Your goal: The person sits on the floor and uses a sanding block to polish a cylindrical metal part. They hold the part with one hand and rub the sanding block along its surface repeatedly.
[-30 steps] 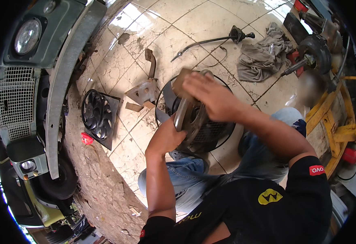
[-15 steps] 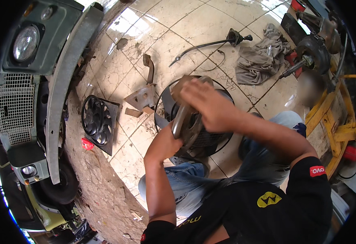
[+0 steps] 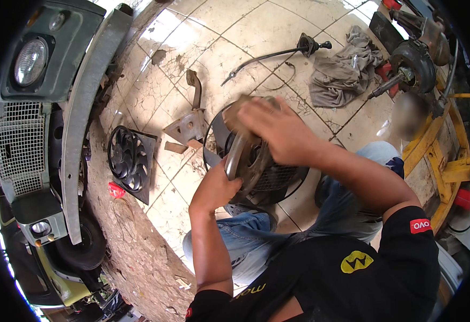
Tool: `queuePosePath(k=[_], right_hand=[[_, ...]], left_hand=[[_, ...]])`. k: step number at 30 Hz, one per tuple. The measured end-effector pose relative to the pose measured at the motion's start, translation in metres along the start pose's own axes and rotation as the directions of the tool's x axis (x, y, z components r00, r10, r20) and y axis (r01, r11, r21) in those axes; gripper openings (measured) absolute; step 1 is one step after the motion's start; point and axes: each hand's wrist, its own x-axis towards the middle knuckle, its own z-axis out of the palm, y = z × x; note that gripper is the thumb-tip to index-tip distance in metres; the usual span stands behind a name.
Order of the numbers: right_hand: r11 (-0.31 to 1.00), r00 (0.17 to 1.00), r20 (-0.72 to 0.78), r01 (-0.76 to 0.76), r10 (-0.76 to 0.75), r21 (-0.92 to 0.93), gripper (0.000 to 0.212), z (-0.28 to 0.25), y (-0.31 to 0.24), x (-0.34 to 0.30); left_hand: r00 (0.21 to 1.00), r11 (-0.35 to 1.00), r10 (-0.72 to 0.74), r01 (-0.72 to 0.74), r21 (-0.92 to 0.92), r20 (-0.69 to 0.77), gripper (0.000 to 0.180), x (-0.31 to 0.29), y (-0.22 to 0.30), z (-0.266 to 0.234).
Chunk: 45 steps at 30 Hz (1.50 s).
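A thick, round grey-brown metal disc (image 3: 254,170), like a brake disc, is tilted up in front of my knees. My left hand (image 3: 218,188) is closed round its near left rim. At the far rim, my right hand (image 3: 278,131) presses a brown, worn pad or folded sheet (image 3: 232,119) against the metal; its fingers are bent over and slightly blurred, and the pad's exact kind is unclear. Below the disc, a large black ringed fan (image 3: 291,182) with a grille lies on the floor, mostly hidden by my hands and the disc.
Left of the fan are a pedal bracket (image 3: 186,126) and a smaller black fan (image 3: 127,161). Beyond lie a lever with a long rod (image 3: 267,55) and a grey rag (image 3: 337,80). A vehicle front with a metal bumper (image 3: 79,118) stands left, a yellow frame (image 3: 439,166) right.
My right hand and the brown pad have shifted slightly along the disc's far rim. My left hand keeps its grip, and the disc stays in nearly the same place.
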Motion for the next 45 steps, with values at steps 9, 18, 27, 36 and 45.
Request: queuePosePath(k=[9, 18, 27, 36, 45], right_hand=[[0.999, 0.996, -0.081, 0.036, -0.038, -0.016, 0.074, 0.008, -0.003, -0.002], [0.999, 0.999, -0.046, -0.024, 0.026, 0.038, 0.075, 0.006, -0.009, 0.003], [0.993, 0.996, -0.038, 0.08, -0.077, 0.089, 0.08, 0.005, -0.016, 0.003], [0.996, 0.997, -0.079, -0.006, 0.013, 0.089, 0.078, 0.012, -0.008, 0.003], [0.998, 0.997, -0.067, 0.037, -0.034, 0.044, 0.064, 0.011, -0.018, 0.001]], left_hand=[[0.997, 1.0, -0.003, 0.001, 0.021, 0.08, 0.06, 0.002, -0.001, -0.004], [0.998, 1.0, 0.001, -0.002, 0.024, 0.059, 0.062, 0.002, 0.001, -0.008], [0.999, 0.999, 0.038, -0.037, -0.031, 0.016, 0.051, -0.001, -0.002, -0.004], [0.999, 1.0, 0.027, -0.027, -0.008, 0.035, 0.056, 0.0, -0.003, -0.004], [0.997, 0.997, 0.071, -0.071, 0.005, -0.003, 0.051, 0.001, -0.001, -0.005]])
